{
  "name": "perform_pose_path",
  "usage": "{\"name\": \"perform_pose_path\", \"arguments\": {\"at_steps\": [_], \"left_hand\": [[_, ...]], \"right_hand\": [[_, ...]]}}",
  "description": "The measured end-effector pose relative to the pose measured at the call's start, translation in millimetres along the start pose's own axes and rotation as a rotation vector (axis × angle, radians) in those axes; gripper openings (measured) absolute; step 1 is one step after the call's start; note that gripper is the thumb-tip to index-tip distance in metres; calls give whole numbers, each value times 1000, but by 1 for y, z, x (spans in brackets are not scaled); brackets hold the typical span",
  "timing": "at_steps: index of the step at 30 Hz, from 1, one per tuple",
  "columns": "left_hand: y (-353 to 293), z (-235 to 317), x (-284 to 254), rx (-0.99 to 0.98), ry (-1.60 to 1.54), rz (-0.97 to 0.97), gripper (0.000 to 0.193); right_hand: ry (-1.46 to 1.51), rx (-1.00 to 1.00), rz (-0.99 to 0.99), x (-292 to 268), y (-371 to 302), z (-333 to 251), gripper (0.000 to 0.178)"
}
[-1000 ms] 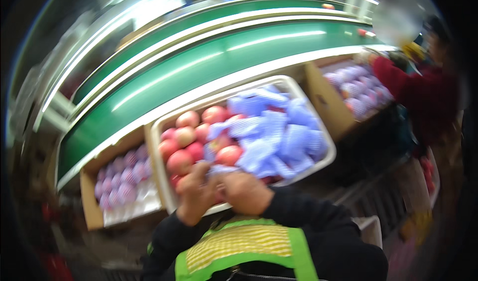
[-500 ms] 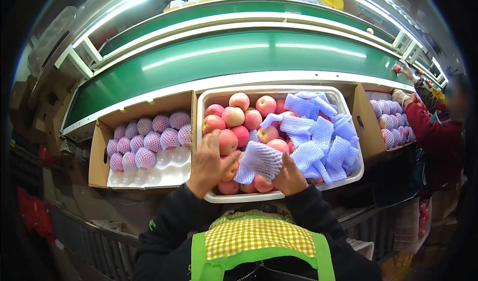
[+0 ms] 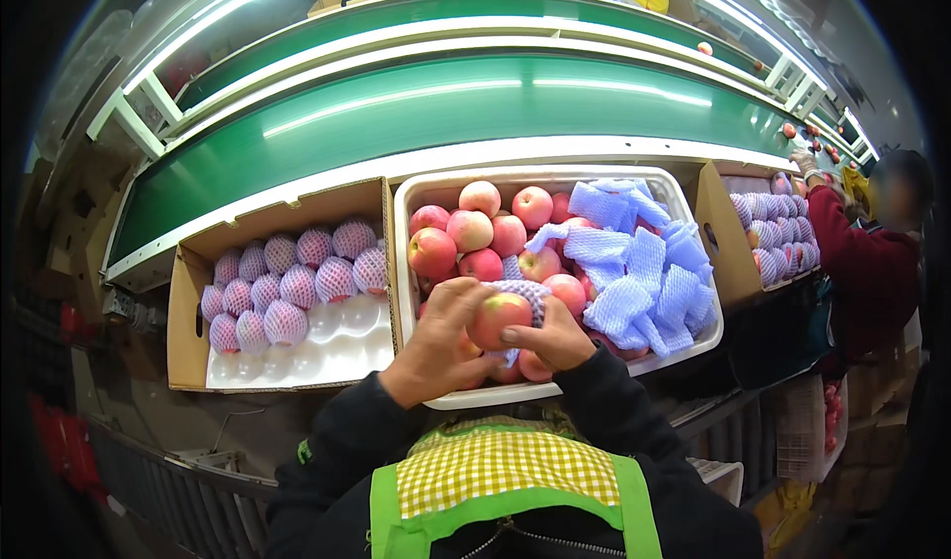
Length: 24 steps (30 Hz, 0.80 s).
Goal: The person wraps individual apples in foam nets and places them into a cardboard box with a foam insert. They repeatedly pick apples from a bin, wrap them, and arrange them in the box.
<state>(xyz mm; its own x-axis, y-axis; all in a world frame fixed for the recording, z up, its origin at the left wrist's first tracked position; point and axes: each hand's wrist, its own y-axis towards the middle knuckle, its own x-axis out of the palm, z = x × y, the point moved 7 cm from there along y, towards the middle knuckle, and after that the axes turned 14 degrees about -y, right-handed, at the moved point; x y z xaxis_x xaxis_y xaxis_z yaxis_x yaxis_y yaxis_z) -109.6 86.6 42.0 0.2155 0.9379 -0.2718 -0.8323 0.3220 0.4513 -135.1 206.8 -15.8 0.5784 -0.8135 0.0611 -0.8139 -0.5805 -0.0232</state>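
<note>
Between my two hands is an apple [image 3: 498, 321], held over the near side of a white plastic tub [image 3: 408, 224]. My left hand [image 3: 443, 339] grips the apple from its left, fingers curled over the top. On the other side my right hand [image 3: 558, 339] holds a foam net sleeve [image 3: 525, 290] against it, thumb on the fruit. The sleeve covers only the apple's far right part. Loose apples [image 3: 470, 230] fill the tub's left half, and a heap of bluish foam sleeves [image 3: 634, 262] covers its right half.
On the left stands a cardboard box [image 3: 185, 302] with sleeved apples [image 3: 298, 287] in a white moulded tray [image 3: 327, 337]. A green conveyor belt [image 3: 416, 118] runs behind. At right, a co-worker [image 3: 862, 252] in dark red stands by another box [image 3: 726, 227] of sleeved apples.
My left hand has taken hold of an apple and brought it to the sleeve in my right hand. Both hands are now close together. The co-worker's arm has shifted.
</note>
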Motion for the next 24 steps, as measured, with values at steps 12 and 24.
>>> {"name": "perform_pose_path", "arguments": {"at_steps": [12, 24], "left_hand": [[-39, -29, 27, -788, -1598, -110, 46], [4, 72, -26, 255, 133, 98, 22]], "right_hand": [[527, -8, -345, 42, -26, 6, 102], [171, -148, 271, 16, 0, -33, 77]]}}
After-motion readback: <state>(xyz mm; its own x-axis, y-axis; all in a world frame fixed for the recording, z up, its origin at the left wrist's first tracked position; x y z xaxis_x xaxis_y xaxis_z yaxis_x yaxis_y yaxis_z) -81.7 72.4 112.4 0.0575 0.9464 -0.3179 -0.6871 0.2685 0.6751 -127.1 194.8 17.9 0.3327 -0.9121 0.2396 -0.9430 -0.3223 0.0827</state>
